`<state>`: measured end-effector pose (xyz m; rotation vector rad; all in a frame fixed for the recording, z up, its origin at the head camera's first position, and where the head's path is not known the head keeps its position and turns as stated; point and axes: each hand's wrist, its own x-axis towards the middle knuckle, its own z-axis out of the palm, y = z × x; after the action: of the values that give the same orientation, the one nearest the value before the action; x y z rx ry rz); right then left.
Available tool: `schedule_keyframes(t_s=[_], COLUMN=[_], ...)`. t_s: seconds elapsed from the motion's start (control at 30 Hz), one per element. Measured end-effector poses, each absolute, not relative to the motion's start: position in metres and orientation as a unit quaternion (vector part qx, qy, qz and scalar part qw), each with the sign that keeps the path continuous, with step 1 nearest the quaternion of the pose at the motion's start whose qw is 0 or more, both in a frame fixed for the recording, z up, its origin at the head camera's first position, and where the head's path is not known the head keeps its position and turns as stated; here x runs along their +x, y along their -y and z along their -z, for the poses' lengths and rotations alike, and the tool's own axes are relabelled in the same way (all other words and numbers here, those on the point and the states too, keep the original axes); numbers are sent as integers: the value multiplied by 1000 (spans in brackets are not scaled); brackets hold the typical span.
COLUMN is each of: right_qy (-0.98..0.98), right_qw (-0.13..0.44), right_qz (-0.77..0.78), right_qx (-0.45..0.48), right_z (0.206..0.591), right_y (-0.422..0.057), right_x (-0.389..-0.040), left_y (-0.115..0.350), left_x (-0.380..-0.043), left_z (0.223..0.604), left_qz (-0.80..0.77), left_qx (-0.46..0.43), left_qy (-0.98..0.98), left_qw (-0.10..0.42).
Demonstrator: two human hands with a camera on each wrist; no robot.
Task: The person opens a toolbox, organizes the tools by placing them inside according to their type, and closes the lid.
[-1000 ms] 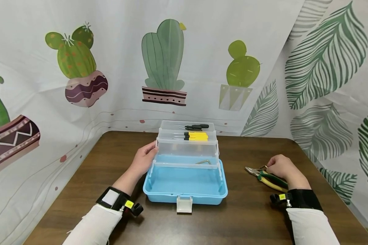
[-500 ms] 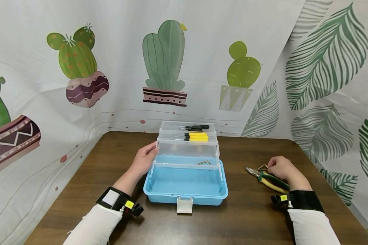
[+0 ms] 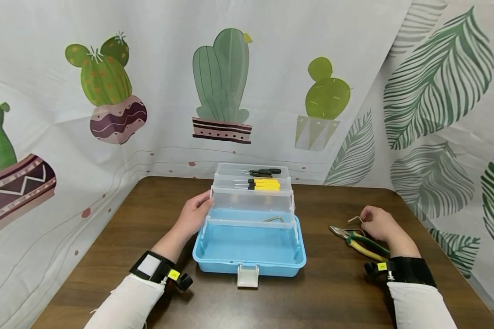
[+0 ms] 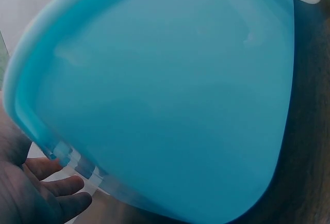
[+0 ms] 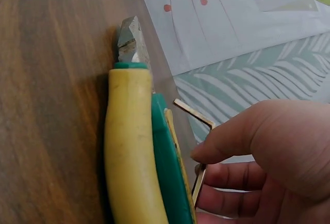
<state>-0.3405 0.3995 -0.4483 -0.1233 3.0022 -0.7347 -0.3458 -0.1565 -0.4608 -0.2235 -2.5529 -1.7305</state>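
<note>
My right hand [image 3: 379, 223] pinches an L-shaped brass-coloured hex key [image 3: 355, 220] between thumb and fingers, its short arm sticking out to the left. Below it lie pliers [image 3: 364, 246] with green and yellow handles and a metal nose; a second brass-coloured rod [image 5: 179, 157] runs along the green handle. My left hand [image 3: 194, 212] holds the left edge of the clear trays [image 3: 251, 201] of an open blue toolbox [image 3: 247, 267]. In the left wrist view the box side hides its thumb. Another L-shaped hex key [image 3: 275, 218] lies in the lowest tray.
Yellow-handled screwdrivers [image 3: 264, 184] and black-handled ones [image 3: 265, 172] lie in the upper trays. A white latch [image 3: 248, 276] hangs at the toolbox front. The brown table [image 3: 313, 297] ends at a printed cloth [image 3: 164, 114] behind.
My right hand has lifted the hex key slightly up and away from the pliers, so more of it shows. The left hand and toolbox stay put.
</note>
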Motion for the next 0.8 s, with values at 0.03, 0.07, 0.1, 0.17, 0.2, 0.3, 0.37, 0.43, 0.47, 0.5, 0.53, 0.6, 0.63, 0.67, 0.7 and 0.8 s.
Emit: schedule_keyframes(t_s=[0.03,0.07,0.1,0.17,0.2,0.3,0.37,0.43,0.47,0.5,0.53,0.6,0.63,0.67,0.7,0.8], right_qy=[-971,-972,-972,-971,-969,-964,-960,-956,-954,-951,-949,-943,-939,-936,-933,-926], right_qw=[16,8,-1,-18,-26,-46,-56,-64,-66,-69,-72,-83,-87,-94,-101,-119], right_qz=[235,232,230,234,238,254,266,277,283,288,293,303,308,312,313,317], right_qx=[-42,-46,-48,-53,-56,-63,-71,-77,-81,-86,-92,-113,-123,-134,-144,-167], right_z=[447,446,445,442,440,430,422,413,409,406,402,395,392,388,385,378], right_y=[-399,-399,-398,-396,-394,-386,-378,-368,-363,-358,-353,-344,-340,-336,-333,-323], right_x=[-340,-340,-340,-340,-340,-341,-343,-345,-346,-346,-347,-347,-348,-348,-349,-353], left_y=[157,156,156,156,156,156,157,156,156,156,156,156,156,156,157,157], left_x=[-346,-346,-346,-346,-346,-345,-344,-343,-342,-341,-341,-341,-341,-341,-342,-342], left_z=[461,461,462,462,462,461,460,460,460,460,460,461,461,461,460,459], left_qz=[559,559,559,560,561,562,562,561,560,559,560,560,560,559,560,559], left_qx=[-73,-73,-74,-75,-75,-73,-71,-67,-66,-65,-65,-64,-66,-67,-68,-67], left_qy=[826,825,825,825,824,824,824,825,826,826,826,826,826,826,825,826], left_qw=[24,24,24,23,23,23,23,21,19,18,17,16,17,18,19,20])
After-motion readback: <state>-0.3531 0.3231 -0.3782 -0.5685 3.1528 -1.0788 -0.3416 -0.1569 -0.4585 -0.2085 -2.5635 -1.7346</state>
